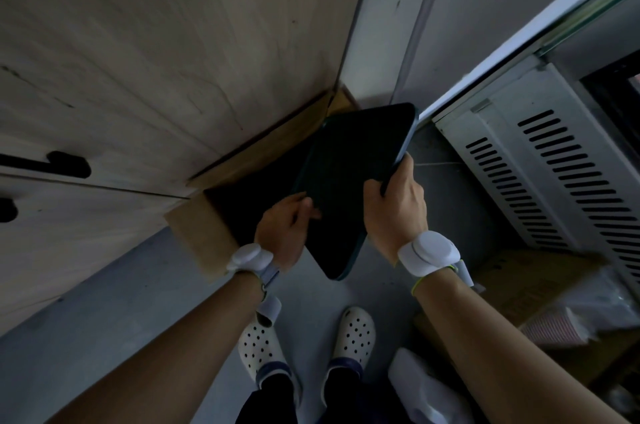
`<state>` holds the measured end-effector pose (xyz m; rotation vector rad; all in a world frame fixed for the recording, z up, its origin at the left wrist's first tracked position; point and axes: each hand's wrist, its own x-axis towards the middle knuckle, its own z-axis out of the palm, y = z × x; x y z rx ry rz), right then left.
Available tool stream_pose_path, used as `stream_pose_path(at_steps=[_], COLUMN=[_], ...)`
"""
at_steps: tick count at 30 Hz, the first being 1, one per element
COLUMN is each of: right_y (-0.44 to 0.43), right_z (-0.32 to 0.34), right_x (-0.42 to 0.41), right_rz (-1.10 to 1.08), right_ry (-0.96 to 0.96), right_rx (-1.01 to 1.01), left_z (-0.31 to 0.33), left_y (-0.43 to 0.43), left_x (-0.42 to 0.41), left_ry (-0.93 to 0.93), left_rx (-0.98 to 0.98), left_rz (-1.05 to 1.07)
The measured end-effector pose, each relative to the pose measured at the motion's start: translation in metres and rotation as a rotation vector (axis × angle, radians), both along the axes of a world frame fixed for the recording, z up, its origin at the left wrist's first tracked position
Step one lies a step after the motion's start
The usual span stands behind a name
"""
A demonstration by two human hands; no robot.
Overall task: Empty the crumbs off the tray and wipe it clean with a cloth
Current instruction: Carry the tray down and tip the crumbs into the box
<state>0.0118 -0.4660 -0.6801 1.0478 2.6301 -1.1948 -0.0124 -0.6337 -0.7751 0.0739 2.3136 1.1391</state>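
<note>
A dark rectangular tray is held tilted over an open cardboard box that stands on the floor against a wooden cabinet. My right hand grips the tray's right edge, fingers wrapped under it. My left hand rests on the tray's left side with its fingers curled on the surface. The box's inside is dark and I cannot see its contents. No crumbs show on the tray in this dim light, and no cloth is in view.
A pale wooden cabinet with black cut-out handles fills the left. A white appliance with vent slots stands to the right. Cardboard and plastic-wrapped packs lie at lower right. My white clogs stand on grey floor.
</note>
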Motion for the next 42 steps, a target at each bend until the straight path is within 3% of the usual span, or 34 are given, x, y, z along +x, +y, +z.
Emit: stream_pose_path(at_steps=[4, 10, 12, 15, 22, 28, 33, 37, 42], right_y=[0.002, 0.001, -0.003, -0.011, -0.003, 0.002, 0.007, 0.008, 0.008], right_z=[0.000, 0.002, 0.001, 0.001, -0.002, 0.001, 0.001, 0.010, 0.020], right_x=[0.003, 0.005, 0.003, 0.000, -0.003, 0.001, 0.004, 0.008, 0.007], right_rz=[-0.001, -0.001, -0.006, 0.032, -0.003, -0.001, 0.025, 0.076, 0.116], right_ry=[0.003, 0.021, 0.030, 0.027, -0.005, -0.023, -0.018, 0.024, 0.082], right_rx=[-0.007, -0.041, -0.036, -0.007, -0.020, -0.020, -0.011, 0.049, 0.108], left_z=[-0.009, 0.003, 0.007, 0.000, 0.016, 0.008, -0.006, -0.009, 0.004], left_y=[-0.020, -0.004, 0.010, 0.027, 0.038, 0.026, -0.001, -0.013, 0.005], left_x=[-0.019, -0.029, -0.014, 0.027, 0.024, 0.012, -0.011, -0.024, -0.010], left_ry=[0.181, 0.078, 0.038, -0.174, -0.153, -0.084, -0.078, -0.159, 0.043], left_rx=[0.000, 0.084, 0.224, 0.223, 0.272, 0.203, 0.060, -0.118, 0.041], left_rz=[0.154, 0.384, 0.258, -0.219, -0.203, -0.319, -0.212, 0.086, 0.275])
